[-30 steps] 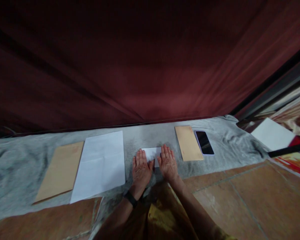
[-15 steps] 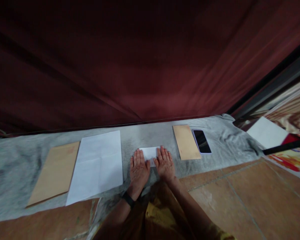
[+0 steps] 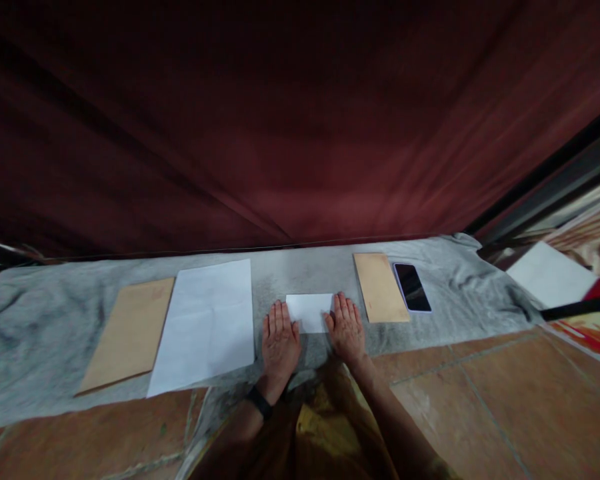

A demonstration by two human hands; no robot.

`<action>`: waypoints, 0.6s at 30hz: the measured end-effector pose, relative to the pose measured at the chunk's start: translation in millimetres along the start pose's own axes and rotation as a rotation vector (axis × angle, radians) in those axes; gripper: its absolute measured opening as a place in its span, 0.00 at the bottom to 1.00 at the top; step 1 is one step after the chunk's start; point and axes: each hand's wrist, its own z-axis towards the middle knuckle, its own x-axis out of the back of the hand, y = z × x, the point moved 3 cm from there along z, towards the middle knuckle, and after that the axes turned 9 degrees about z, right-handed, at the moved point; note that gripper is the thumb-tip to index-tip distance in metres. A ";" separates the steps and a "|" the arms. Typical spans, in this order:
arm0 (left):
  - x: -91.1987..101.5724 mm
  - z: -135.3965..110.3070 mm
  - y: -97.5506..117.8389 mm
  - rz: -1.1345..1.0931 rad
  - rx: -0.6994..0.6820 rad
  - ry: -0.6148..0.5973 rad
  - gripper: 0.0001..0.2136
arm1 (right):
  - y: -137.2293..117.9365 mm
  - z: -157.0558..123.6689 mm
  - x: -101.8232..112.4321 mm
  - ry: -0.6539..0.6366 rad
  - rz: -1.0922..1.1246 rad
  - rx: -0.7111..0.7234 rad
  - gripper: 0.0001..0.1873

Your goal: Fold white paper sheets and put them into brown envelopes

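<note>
A small folded white paper (image 3: 310, 311) lies on a grey cloth (image 3: 40, 320) spread over the floor. My left hand (image 3: 280, 340) rests flat on the cloth at the paper's left edge, fingers stretched out; a black band is on that wrist. My right hand (image 3: 347, 328) lies flat at the paper's right edge, fingers out as well. Neither hand holds anything. Most of the folded paper shows between the two hands.
On the cloth to the left lie a large white sheet (image 3: 205, 323) and a brown envelope (image 3: 127, 333). To the right lie a smaller brown envelope (image 3: 380, 287) and a dark phone (image 3: 412, 287). A dark red curtain (image 3: 280, 120) hangs behind. Terracotta floor tiles (image 3: 505, 400) lie in front.
My hands have slid apart off the folded paper to its left and right edges, so more of the paper shows. The camera view shifted slightly.
</note>
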 end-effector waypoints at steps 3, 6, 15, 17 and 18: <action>0.2 -1.6 -1.3 -0.001 0.016 0.000 0.28 | 1.8 2.5 -0.2 -0.005 0.018 -0.013 0.32; -0.1 -1.7 -1.4 -0.016 0.025 0.002 0.28 | 3.5 12.4 -0.9 -0.040 0.047 -0.086 0.29; -1.9 -2.1 -2.0 -0.024 0.029 -0.019 0.28 | 12.0 54.0 -0.2 -0.123 0.088 -0.242 0.21; -2.8 -2.4 -2.5 -0.035 0.031 -0.022 0.28 | 15.9 59.9 -0.8 -0.134 0.138 -0.269 0.17; -2.9 -2.5 -2.8 -0.039 0.030 -0.020 0.28 | 18.1 62.4 -1.2 -0.132 0.179 -0.289 0.16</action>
